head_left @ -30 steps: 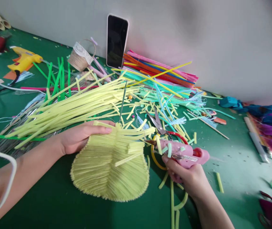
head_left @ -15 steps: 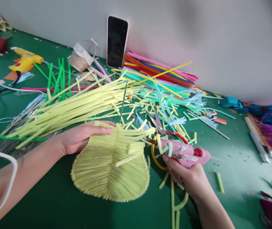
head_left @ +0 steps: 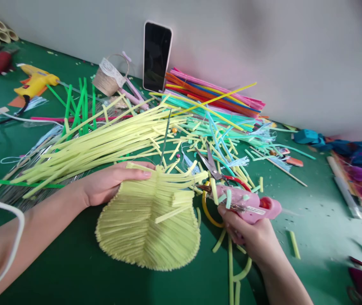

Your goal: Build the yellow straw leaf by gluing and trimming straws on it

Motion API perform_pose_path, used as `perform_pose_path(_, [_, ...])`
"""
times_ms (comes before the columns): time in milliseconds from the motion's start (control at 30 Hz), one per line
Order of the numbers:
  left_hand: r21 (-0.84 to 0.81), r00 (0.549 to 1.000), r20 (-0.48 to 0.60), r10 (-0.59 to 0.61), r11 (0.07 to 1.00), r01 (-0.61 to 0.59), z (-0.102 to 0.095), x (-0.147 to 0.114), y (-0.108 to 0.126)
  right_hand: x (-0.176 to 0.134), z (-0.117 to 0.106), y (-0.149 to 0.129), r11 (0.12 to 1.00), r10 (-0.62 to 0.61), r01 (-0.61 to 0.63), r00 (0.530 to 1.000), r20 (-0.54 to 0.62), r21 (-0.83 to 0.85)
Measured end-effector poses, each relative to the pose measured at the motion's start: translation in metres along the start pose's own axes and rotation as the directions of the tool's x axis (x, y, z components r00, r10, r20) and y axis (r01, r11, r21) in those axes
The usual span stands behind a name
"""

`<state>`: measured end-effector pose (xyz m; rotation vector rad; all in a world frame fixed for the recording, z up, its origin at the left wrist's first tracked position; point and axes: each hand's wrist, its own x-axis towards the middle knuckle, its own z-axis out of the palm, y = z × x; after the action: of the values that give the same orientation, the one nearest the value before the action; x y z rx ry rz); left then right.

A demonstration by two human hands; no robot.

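My left hand (head_left: 111, 182) is closed on the upper left edge of a pale yellow-green leaf shape (head_left: 146, 224) made of pipe cleaners laid side by side, its thumb on top. A thin dark stem (head_left: 165, 137) sticks up from the leaf's top, and a short loose strip (head_left: 173, 214) lies across its right half. In my right hand (head_left: 247, 237) is a pink hot glue gun (head_left: 247, 203), gripped by its handle. The nozzle points left, close to the strip ends at the leaf's upper right. Bits of pipe cleaner cling to the gun. Scissors (head_left: 211, 165) lie just behind it.
Long pale yellow pipe cleaners (head_left: 104, 144) spread behind the leaf. Coloured bundles (head_left: 215, 93) lie by a phone (head_left: 157, 57) leaning on the wall. At left are a yellow glue gun (head_left: 36, 79), a small basket (head_left: 107, 80) and a white cable (head_left: 20, 224) near my left arm.
The whole view has shifted very slightly. Both hands, the leaf and the glue gun keep nearly the same positions relative to each other.
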<state>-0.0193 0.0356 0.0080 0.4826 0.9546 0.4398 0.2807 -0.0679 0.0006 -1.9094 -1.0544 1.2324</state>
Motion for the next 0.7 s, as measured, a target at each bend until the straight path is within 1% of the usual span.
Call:
perform_pose_path(133, [-0.004, 1.0, 0.009, 0.001, 1.0, -0.001, -0.0021, 0.0006, -0.0003, -0.0002, 0.0009, -0.002, 1.0, -0.011, 0.011, 1.0, 0.006, 0.011])
perform_pose_path(233, [-0.003, 1.0, -0.003, 0.004, 1.0, -0.004, -0.0037, 0.0015, -0.0012, -0.0007, 0.0003, -0.0024, 1.0, 0.003, -0.003, 1.0, 0.016, 0.006])
perform_pose_path(433, [-0.005, 1.0, -0.03, 0.0, 1.0, 0.0, -0.0015, 0.0023, -0.0015, -0.0034, -0.0016, -0.0047, 0.997, 0.012, -0.011, 1.0, 0.018, -0.072])
perform_pose_path(600, [0.005, 1.0, -0.03, -0.005, 1.0, 0.005, 0.0012, 0.0, 0.0004, -0.0033, -0.0024, -0.006, 1.0, 0.007, -0.007, 1.0, 0.012, -0.028])
perform_pose_path(700, [0.01, 1.0, -0.03, -0.01, 1.0, 0.01, 0.0006, -0.0011, 0.0007, -0.0032, -0.0018, -0.0065, 0.999, 0.006, -0.006, 1.0, 0.008, -0.04])
